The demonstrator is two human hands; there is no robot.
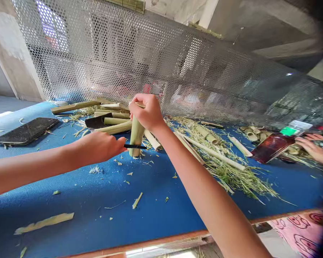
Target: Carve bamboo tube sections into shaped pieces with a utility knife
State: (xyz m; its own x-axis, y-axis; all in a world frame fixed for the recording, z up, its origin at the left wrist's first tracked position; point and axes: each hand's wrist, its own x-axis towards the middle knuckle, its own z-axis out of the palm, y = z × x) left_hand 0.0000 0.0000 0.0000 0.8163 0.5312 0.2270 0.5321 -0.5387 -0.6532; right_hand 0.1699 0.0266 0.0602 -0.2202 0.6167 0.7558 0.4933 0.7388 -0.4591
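Near far edge of blue tabletop (97, 215): right hand (146, 113) closed around top of upright bamboo tube (136, 138); left hand (99, 147) pinches black knife (134, 146), tip against tube.

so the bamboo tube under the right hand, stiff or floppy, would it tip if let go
Likely stiff: the bamboo tube looks straight under the right hand, not bowing. Released, it would probably tip, standing on one narrow end, and its round sides suggest it could then roll.

Place: bamboo-working workshop | landmark: blue work table (97, 218) | on it: cut bamboo pieces (114, 127), many shavings (228, 175) | behind it: perforated metal screen (123, 57)
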